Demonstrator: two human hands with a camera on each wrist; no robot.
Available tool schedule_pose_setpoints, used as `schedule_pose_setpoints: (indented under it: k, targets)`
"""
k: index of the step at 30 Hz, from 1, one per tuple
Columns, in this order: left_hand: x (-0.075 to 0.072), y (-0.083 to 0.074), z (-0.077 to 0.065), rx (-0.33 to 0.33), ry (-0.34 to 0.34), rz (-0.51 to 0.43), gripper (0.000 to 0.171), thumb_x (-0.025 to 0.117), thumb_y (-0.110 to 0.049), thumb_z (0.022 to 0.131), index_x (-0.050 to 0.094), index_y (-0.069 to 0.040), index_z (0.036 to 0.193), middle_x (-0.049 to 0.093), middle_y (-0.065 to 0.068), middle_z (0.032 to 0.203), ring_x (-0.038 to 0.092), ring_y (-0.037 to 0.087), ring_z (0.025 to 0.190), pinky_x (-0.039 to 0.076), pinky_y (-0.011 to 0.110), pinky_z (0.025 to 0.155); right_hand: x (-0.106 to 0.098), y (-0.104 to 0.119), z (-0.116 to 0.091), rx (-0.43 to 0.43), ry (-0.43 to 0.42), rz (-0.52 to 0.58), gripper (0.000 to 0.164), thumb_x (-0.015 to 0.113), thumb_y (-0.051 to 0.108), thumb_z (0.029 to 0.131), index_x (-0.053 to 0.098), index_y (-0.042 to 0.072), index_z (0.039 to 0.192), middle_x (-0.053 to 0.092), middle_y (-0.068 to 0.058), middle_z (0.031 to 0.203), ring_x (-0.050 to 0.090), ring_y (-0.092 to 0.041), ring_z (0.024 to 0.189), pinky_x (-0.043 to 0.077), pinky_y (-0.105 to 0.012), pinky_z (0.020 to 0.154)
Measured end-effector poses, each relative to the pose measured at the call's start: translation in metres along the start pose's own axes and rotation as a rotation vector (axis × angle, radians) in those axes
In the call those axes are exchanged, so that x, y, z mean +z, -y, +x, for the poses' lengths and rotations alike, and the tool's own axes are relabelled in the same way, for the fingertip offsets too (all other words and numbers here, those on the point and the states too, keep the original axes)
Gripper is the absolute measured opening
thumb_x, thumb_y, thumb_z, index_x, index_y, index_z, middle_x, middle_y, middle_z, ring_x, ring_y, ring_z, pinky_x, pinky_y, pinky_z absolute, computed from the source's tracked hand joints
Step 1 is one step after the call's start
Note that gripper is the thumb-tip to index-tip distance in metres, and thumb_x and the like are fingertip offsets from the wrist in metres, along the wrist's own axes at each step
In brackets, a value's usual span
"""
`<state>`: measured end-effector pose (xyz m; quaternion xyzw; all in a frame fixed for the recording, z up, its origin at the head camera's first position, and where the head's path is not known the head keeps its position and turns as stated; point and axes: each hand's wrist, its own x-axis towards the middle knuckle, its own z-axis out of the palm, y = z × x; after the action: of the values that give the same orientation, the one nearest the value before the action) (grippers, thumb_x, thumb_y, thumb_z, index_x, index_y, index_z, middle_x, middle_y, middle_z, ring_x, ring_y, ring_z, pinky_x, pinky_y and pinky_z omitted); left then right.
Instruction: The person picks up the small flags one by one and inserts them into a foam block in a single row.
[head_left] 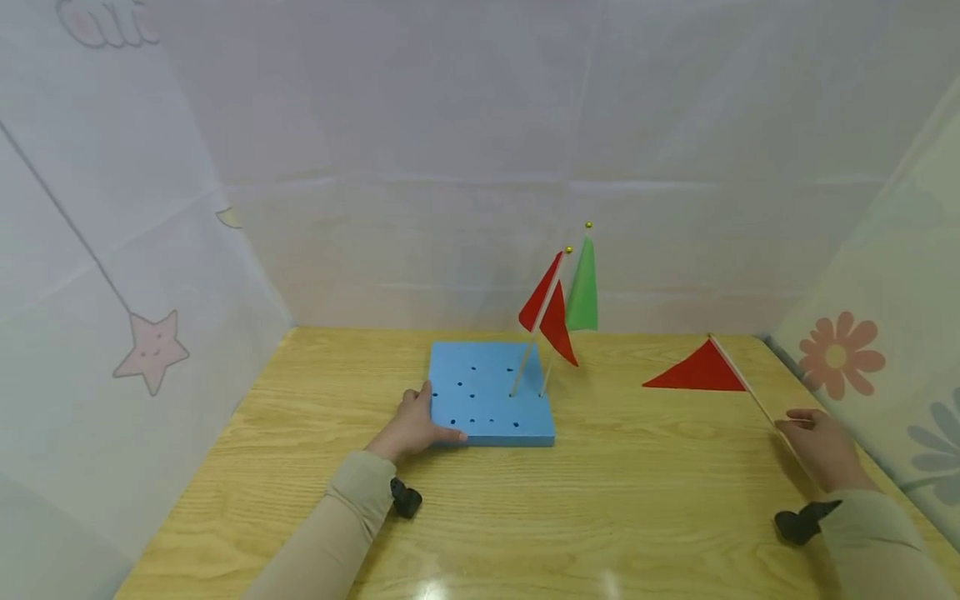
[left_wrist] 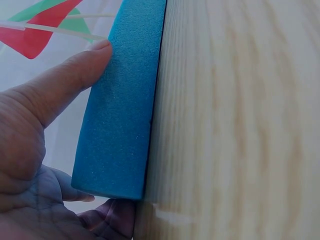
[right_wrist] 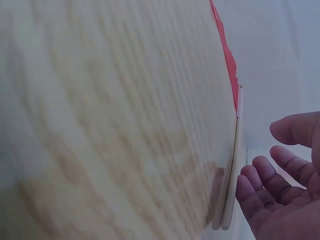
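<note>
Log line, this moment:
left hand: holds blue square block | right hand: beside stick of red triangular flag, not gripping | standing in block: gold-tipped red flag, gold-tipped green flag

Table (head_left: 615, 475): it is of yellowish wood with fine grain, and two bright reflections (head_left: 431, 591) lie on its near part.
Back cloth (head_left: 450, 100): pale greyish, with creases going across it; it hangs behind the table.
Star (head_left: 152, 352): pink, printed on the left cloth (head_left: 67, 433), at the lower end of a slanting grey line (head_left: 67, 221).
Yellow shape (head_left: 229, 218): small and pale, higher than the star.
Red flower (head_left: 842, 354): on the right cloth (head_left: 911, 250), with pale centre.
Grey flower (head_left: 937, 446): lower; I see only a part.
</note>
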<state>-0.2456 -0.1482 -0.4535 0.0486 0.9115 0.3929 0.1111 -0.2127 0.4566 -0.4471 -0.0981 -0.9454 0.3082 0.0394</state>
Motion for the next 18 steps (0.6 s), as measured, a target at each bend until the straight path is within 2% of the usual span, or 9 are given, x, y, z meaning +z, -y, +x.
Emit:
schedule_pose_setpoints:
  k: [4, 11, 18]
  targets:
    - [-0.002, -0.001, -0.002, -0.001, -0.003, 0.0, 0.125, 0.092, -0.039, 0.079, 0.011, 0.005, 0.163, 0.024, 0.037, 0.156, 0.035, 0.05, 0.142, 0.038, 0.059, 0.109, -0.001, 0.0, 0.002, 0.016, 0.019, -0.001, 0.058, 0.046, 0.028, 0.107, 0.041, -0.024, 0.133, 0.048, -0.048, 0.129, 0.054, -0.058, 0.108, 0.047, -0.044, 0.075]
    - [-0.002, -0.002, -0.005, -0.005, -0.007, -0.023, 0.125, 0.093, -0.038, 0.079, 0.011, 0.005, 0.163, 0.024, 0.037, 0.156, 0.035, 0.05, 0.142, 0.038, 0.059, 0.109, -0.001, -0.006, 0.008, 0.0, 0.052, -0.034, 0.055, 0.053, 0.024, 0.101, 0.045, -0.023, 0.129, 0.058, -0.043, 0.116, 0.062, -0.046, 0.093, 0.047, -0.036, 0.069]
    - [-0.003, -0.003, -0.005, -0.001, -0.005, -0.027, 0.125, 0.092, -0.038, 0.079, 0.01, 0.005, 0.163, 0.023, 0.037, 0.157, 0.034, 0.05, 0.142, 0.038, 0.059, 0.11, -0.001, -0.008, 0.011, -0.002, 0.059, -0.093, 0.05, 0.06, 0.02, 0.098, 0.049, -0.023, 0.122, 0.064, -0.039, 0.108, 0.063, -0.05, 0.095, 0.047, -0.041, 0.071]
